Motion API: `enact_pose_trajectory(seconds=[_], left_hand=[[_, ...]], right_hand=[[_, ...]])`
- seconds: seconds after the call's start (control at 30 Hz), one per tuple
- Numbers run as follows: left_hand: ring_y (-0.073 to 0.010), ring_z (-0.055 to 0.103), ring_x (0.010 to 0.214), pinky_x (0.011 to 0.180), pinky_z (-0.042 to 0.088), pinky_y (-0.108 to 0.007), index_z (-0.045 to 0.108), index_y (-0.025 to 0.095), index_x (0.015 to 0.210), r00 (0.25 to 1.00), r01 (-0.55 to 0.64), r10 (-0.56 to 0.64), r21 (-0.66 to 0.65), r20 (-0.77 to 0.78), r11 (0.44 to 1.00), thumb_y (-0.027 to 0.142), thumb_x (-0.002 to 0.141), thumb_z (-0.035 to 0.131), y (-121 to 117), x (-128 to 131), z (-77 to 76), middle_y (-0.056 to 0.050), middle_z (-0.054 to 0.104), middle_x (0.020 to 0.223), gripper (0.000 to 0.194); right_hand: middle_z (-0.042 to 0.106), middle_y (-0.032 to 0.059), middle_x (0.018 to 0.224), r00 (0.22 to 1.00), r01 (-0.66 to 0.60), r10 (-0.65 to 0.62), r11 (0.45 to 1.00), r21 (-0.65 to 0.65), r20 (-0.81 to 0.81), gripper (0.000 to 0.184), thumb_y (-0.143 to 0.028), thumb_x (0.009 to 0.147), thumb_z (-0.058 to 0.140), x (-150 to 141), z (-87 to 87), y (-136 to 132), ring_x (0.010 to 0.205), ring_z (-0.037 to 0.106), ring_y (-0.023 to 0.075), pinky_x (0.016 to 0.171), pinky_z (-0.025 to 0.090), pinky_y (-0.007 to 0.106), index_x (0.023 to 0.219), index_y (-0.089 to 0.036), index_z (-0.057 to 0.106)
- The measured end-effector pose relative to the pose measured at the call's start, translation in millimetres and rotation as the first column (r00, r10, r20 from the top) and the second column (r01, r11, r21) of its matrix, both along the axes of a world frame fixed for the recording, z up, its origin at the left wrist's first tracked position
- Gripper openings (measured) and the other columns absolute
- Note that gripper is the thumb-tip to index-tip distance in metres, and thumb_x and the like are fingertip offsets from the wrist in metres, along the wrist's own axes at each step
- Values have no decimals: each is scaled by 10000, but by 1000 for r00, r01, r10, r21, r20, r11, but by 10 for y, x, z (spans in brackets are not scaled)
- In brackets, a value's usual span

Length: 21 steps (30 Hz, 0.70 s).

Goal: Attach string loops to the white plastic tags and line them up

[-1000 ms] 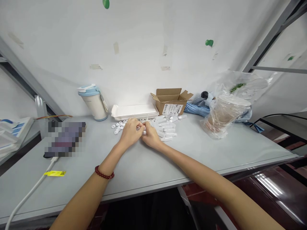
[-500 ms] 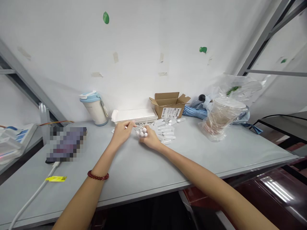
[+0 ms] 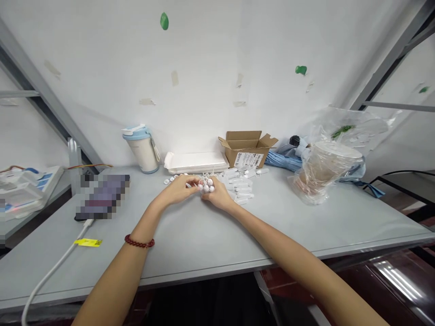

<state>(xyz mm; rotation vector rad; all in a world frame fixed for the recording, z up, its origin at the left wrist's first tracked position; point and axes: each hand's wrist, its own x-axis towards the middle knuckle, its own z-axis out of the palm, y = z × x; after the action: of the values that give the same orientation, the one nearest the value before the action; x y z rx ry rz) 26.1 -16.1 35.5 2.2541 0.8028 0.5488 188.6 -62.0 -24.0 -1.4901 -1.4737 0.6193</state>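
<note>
My right hand [image 3: 219, 194] is closed around a bunch of small clear tubes with round white caps [image 3: 206, 185], the capped ends turned towards me. My left hand [image 3: 176, 189] meets the bunch from the left, thumb and fingers pinched at a white cap on its near end; the fingertips partly hide it. More clear tubes [image 3: 243, 184] lie loose on the table just right of my right hand. Several small white caps [image 3: 167, 181] lie behind my left hand.
Behind the hands are a flat white box [image 3: 197, 160] and an open cardboard box [image 3: 247, 151]. A tumbler [image 3: 141, 149] and a blurred phone [image 3: 105, 197] with a white cable [image 3: 50, 274] stand left. A plastic-wrapped cup [image 3: 326, 170] and blue fabric [image 3: 283, 160] are right.
My left hand has moved right, from beside the bunch to touching its capped end. My right hand keeps its hold. The view has shifted slightly left.
</note>
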Motion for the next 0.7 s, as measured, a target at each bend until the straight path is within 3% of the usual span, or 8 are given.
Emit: enact_pose_trajectory(seconds=[0.3, 0.4, 0.53, 0.7], left_hand=[[-211, 586, 808, 704, 419, -301, 642, 168, 803, 997, -56, 66, 188, -45, 981, 317, 765, 470, 55, 70, -99, -63, 680, 889, 231], [-191, 552, 713, 641, 383, -287, 601, 169, 705, 989, -105, 126, 234, -76, 967, 354, 774, 471, 59, 82, -123, -53, 654, 769, 236], [-144, 412, 547, 535, 270, -274, 443, 188, 544, 973, -177, 212, 299, -88, 938, 391, 784, 452, 71, 116, -193, -5, 496, 540, 315], [-113, 274, 479, 504, 171, -285, 293, 198, 462, 947, -288, 318, 315, -48, 904, 310, 750, 425, 82, 160, -270, 31, 304, 442, 336]], right_hand=[[519, -48, 732, 1000, 3, -3, 1000, -31, 12, 333, -236, 535, 643, 0, 50, 2, 688, 472, 153, 585, 332, 252, 788, -222, 427], [498, -54, 717, 1000, -1, 1, 999, -34, 13, 335, -230, 531, 644, -4, 50, -2, 676, 454, 145, 578, 316, 246, 765, -224, 403], [479, -64, 694, 1000, 9, -8, 999, -46, 14, 338, -220, 531, 642, -20, 57, -17, 656, 434, 133, 575, 303, 241, 746, -226, 380], [500, -66, 697, 1000, 9, -7, 998, -58, 25, 334, -208, 536, 640, -35, 71, -43, 668, 453, 137, 587, 327, 243, 780, -225, 413]])
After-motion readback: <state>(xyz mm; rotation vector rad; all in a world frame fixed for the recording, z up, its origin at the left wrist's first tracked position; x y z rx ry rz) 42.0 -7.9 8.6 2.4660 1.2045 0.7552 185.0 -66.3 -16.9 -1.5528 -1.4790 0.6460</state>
